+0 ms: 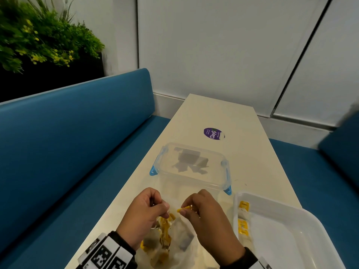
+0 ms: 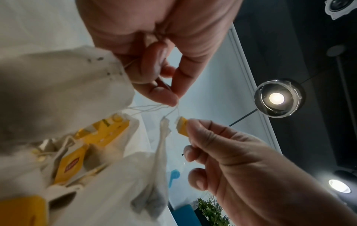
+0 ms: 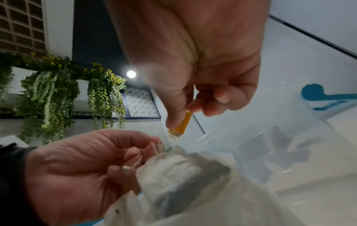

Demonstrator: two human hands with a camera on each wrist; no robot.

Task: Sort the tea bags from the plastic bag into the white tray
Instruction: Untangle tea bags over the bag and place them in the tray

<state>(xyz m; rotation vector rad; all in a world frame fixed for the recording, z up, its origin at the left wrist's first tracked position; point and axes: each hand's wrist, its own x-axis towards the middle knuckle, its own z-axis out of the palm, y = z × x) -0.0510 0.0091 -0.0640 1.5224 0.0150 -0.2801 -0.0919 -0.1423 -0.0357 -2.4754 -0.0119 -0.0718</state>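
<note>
A: Starting left. Left hand (image 1: 144, 212) at about 7 o'clock on the table (image 1: 242, 133), thumb and forefinger pinching a bunch of thin white strings (image 2: 154, 107). Probably pinning the tangle so one bag can be teased free.

B: And under it?

A: The plastic bag (image 1: 174, 241) at 6 o'clock, mouth open, heap of tea bags (image 1: 165, 228) with yellow tags inside. It lies between the wrists, likely so either hand can reach in.

B: Right hand?

A: Right hand (image 1: 202, 210), just right of the left, pinches one yellow tag (image 2: 182, 126). Its string runs to the left hand's pinch; a single white tea bag (image 2: 164, 137) hangs beside the tag.

B: Behind them?

A: Clear lidded box (image 1: 191, 167) with blue clips at 12 o'clock, a few dark shapes inside, too blurred to name. A purple sticker (image 1: 213, 134) beyond it.

B: The goal?

A: White tray (image 1: 287, 212) at 4 o'clock, near the right hand. A few yellow-tagged tea bags (image 1: 243, 220) line its left wall; most remain in the bag.
</note>
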